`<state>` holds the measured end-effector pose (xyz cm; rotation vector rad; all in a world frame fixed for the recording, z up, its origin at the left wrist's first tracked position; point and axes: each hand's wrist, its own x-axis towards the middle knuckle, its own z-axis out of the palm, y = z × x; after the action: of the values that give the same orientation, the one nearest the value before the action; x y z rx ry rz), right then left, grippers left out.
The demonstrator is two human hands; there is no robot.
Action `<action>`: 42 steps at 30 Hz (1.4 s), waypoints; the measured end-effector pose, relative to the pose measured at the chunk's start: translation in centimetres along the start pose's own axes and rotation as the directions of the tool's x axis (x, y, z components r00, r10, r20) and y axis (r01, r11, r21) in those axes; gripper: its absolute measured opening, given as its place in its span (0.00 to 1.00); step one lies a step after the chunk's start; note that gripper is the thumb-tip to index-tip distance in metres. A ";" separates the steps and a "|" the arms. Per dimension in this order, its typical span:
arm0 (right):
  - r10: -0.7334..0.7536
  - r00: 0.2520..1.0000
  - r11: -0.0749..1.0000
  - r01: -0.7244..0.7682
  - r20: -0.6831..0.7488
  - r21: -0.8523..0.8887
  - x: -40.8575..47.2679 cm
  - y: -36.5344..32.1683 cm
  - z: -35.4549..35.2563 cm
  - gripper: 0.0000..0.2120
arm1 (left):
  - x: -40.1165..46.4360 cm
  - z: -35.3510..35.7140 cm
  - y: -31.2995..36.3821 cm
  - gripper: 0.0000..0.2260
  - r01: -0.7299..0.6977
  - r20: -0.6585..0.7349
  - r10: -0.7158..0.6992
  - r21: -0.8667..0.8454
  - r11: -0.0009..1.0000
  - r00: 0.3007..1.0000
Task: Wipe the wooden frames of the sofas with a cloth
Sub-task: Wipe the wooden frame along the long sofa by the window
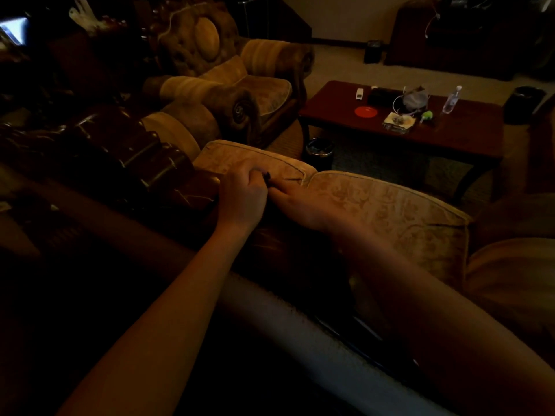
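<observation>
Your left hand (241,195) is curled, pinching something small and dark (267,176) at its fingertips; whether it is the cloth is too dim to tell. Your right hand (303,205) lies flat and relaxed on the back cushion (390,205), holding nothing. The carved wooden frame (126,151) runs left of that cushion, just beside your left hand. In this gloom you could miss grooves in the carving or rub the fabric instead. Beyond the cushion stand a bin (319,151) and a cluttered coffee table (468,136); an armchair (228,76) sits further left.
</observation>
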<state>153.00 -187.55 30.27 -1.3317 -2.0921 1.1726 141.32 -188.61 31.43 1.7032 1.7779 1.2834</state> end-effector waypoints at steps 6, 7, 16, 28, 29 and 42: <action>0.135 0.988 0.991 -0.134 0.071 -0.021 -4.2 2.6 -1.8 0.18 | -0.1 0.0 -0.5 0.11 0.025 0.024 -0.026 0.021 0.999 0.999; 0.149 0.989 0.988 -0.149 0.008 0.048 -5.8 3.0 -1.7 0.16 | -0.1 -0.1 -0.4 0.11 0.028 0.035 -0.029 0.024 0.999 0.999; 0.087 0.963 0.968 -0.142 -0.254 -0.207 -2.7 0.4 1.0 0.22 | -0.2 -0.2 -0.1 0.11 -0.039 0.096 0.040 -0.017 0.999 0.995; 0.205 0.928 0.939 -0.276 -0.312 -0.204 -1.1 -1.4 1.4 0.19 | 6.9 -4.4 -0.4 0.12 -0.645 0.788 -0.014 0.514 0.565 0.615; 0.210 0.939 0.937 -0.273 -0.272 -0.218 0.2 -1.7 1.4 0.16 | 7.2 -4.3 -0.7 0.13 -0.662 0.798 -0.008 0.505 0.554 0.602; 0.483 0.826 0.863 -0.505 -0.291 -0.001 -0.4 -3.6 0.8 0.21 | 7.6 -3.7 -1.6 0.09 -0.577 0.821 0.044 0.361 0.733 0.570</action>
<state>150.67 -188.97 32.79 -2.0336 -1.6460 1.0089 135.94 -182.72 34.55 2.5023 1.3681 -0.1243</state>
